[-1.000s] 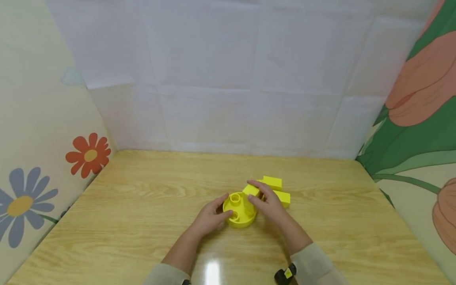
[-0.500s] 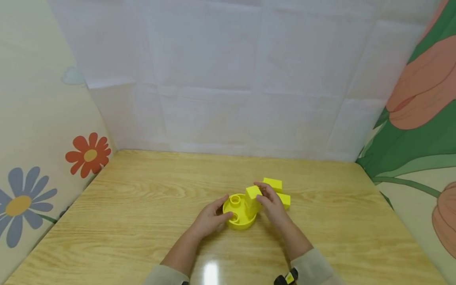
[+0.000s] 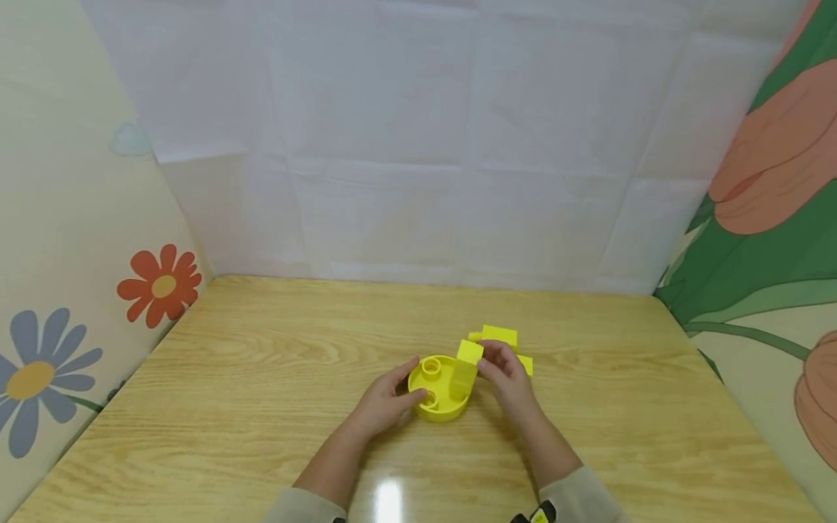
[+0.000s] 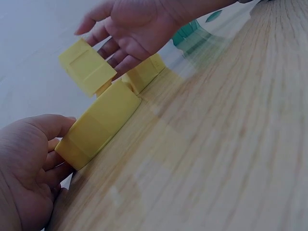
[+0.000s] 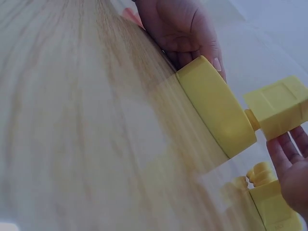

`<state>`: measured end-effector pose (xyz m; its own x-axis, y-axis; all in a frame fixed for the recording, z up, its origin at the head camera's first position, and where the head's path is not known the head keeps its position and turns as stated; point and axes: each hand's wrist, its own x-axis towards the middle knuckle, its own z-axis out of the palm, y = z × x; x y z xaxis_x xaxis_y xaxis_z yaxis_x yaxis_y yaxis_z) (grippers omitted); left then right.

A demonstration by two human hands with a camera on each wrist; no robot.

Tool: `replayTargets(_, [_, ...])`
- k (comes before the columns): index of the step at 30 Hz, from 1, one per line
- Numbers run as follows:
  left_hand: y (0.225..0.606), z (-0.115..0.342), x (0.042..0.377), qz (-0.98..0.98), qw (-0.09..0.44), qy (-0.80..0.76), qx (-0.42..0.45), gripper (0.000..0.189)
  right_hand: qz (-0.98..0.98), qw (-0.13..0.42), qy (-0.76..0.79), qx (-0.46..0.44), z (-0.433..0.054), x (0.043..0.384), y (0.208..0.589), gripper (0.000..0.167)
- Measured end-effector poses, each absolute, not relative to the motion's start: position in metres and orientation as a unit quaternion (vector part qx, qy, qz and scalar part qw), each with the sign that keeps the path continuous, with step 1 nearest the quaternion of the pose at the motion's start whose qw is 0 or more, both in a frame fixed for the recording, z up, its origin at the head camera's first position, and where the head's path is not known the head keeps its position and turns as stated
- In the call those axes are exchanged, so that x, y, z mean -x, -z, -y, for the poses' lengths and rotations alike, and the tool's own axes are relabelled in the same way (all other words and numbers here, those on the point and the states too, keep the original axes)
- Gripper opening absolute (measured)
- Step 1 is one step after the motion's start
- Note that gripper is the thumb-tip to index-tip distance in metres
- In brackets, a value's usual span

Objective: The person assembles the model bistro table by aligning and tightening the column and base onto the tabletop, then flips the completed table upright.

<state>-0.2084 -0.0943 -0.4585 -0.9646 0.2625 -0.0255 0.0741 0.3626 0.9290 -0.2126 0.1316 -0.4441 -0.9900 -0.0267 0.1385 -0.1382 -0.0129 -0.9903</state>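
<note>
Round yellow plastic dish (image 3: 442,416) at lower centre, gripped on its left, with a block above its right rim

The dish lies flat on the pale wood-grain tabletop (image 3: 261,349) in the lower middle of the frame, two hollow round sockets (image 3: 430,367) along its left half; a person's left hand (image 3: 386,398) grasps it, thumb over the rim near the lower socket, fingers against the outer wall. At the dish's right rim stands a smooth yellow plastic block (image 3: 465,370); in both wrist views a short yellow neck (image 4: 103,88) bridges the gap between block and dish, though whether it is fully seated cannot be told. The right hand (image 3: 512,381) is slack, its fingers extended and touching the block's right side.

More yellow plastic blocks (image 3: 500,335) lie just behind the right hand, partly covered by it, so room is tight there; toward the left of the frame the wood runs well away to a slanting edge beside a flower-printed panel (image 3: 78,218); the far edge meets a creased white cloth (image 3: 379,203), well above the hands; the right edge, also well apart, borders a panel of large pink tulips (image 3: 778,240).
</note>
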Motion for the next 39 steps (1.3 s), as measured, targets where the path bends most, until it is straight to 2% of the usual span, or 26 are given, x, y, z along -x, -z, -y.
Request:
replayTargets(11, [0.46, 0.094, 0.21, -0.821, 0.082, -0.555, -0.106, 0.064, 0.744, 0.014, -0.665, -0.061, -0.135, 0.211, 0.443, 0.049])
replayTargets(23, [0.461, 0.094, 0.21, -0.827, 0.08, -0.546, -0.103, 0.064, 0.718, 0.012, -0.694, -0.051, -0.133, 0.21, 0.443, 0.046])
replayTargets(29, [0.461, 0.094, 0.21, -0.83, 0.082, -0.541, -0.103, 0.064, 0.698, 0.0, -0.715, -0.047, -0.138, 0.206, 0.443, 0.039])
replayTargets(39, [0.463, 0.094, 0.211, -0.828, 0.078, -0.544, -0.107, 0.063, 0.701, -0.001, -0.71, -0.068, -0.144, 0.201, 0.443, 0.039])
